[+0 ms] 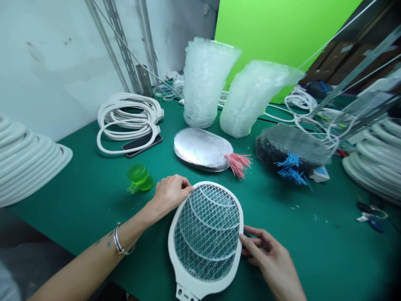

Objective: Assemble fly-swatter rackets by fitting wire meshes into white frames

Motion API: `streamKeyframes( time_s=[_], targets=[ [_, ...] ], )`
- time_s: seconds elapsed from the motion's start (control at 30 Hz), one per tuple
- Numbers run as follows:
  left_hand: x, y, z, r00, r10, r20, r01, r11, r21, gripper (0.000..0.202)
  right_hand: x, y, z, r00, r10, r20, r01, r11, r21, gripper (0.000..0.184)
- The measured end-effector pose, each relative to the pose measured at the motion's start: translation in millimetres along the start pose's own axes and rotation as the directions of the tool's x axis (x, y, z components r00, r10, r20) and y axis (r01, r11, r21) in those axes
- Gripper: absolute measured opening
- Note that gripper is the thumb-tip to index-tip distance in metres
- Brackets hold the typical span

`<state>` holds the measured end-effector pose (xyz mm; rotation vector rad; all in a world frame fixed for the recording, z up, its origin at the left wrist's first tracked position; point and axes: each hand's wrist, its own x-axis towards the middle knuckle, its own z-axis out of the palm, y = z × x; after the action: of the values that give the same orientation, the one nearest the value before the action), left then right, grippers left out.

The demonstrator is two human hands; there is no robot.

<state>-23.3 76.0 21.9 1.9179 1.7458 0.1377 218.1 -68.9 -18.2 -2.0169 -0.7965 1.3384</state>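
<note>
A white oval mosquito-swatter head [206, 234] with metal mesh and curved white ribs lies before me, its short neck toward the front edge. Closed at its upper left rim is my left hand [171, 191], thumb and fingers pinching the frame. On the right rim my right hand [266, 253] grips the frame between thumb and fingers. Just beyond the frame rests a stack of silver oval mesh sheets [203, 148] with red wires [238, 164] at one end. A green tape roll [139, 177] sits left of my left hand.
White oval frames [128, 119] lie over a dark phone [145, 145] at left. Tall stacks of clear plastic pieces [206, 83] stand behind. Dark mesh sheets [293, 144] with blue wires [292, 167] are at right. White frame stacks [31, 163] flank the green table [328, 251].
</note>
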Motion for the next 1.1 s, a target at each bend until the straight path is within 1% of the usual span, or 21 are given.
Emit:
streamKeyframes(
  time_s=[0.13,0.3,0.37,0.43,0.53,0.63,0.7,0.8,0.93,1.1],
  targets=[
    [0,0,2.8,1.0,0.003,-0.011,-0.002,0.998,0.055,0.023,0,-2,1,1.0,0.027,0.009,-0.028,0.997,0.066,0.069],
    [2,-4,6.3,1.0,0.001,-0.005,-0.001,0.999,0.054,0.024,-1,-6,4,1.0,-0.002,-0.012,0.004,0.993,0.117,0.076],
    [3,-4,6.7,1.0,-0.005,-0.004,0.005,0.999,0.05,0.025,-3,-7,5,1.0,-0.006,-0.029,0.008,0.996,0.087,0.073],
    [3,-4,7.1,1.0,-0.015,0.001,0.015,0.999,0.044,0.026,-4,-7,5,0.998,0.004,-0.063,-0.003,1.0,0.02,0.068],
    [4,-3,8.4,1.0,-0.02,0.0,0.02,0.999,0.045,0.026,-6,-8,6,0.989,0.015,-0.15,-0.039,0.987,-0.158,0.056],
    [4,-2,11.2,1.0,-0.025,-0.018,0.026,0.997,0.07,0.026,-7,-9,7,0.976,-0.033,-0.217,-0.033,0.955,-0.295,0.047],
    [3,-1,13.3,0.999,-0.037,-0.022,0.039,0.996,0.078,0.024,-8,-10,9,0.97,-0.052,-0.237,-0.025,0.95,-0.312,0.045],
    [2,-2,15.5,0.998,-0.061,-0.021,0.063,0.995,0.072,0.024,-10,-8,13,0.962,-0.038,-0.271,-0.048,0.951,-0.304,0.048],
    [2,-3,15.5,0.998,-0.06,-0.017,0.061,0.995,0.08,0.025,-14,-8,19,0.937,-0.095,-0.337,-0.028,0.939,-0.342,0.044],
    [2,-3,15.1,0.999,-0.045,-0.012,0.046,0.996,0.082,0.026,-15,-13,18,0.953,0.019,-0.301,-0.108,0.954,-0.281,0.046]
  ],
)
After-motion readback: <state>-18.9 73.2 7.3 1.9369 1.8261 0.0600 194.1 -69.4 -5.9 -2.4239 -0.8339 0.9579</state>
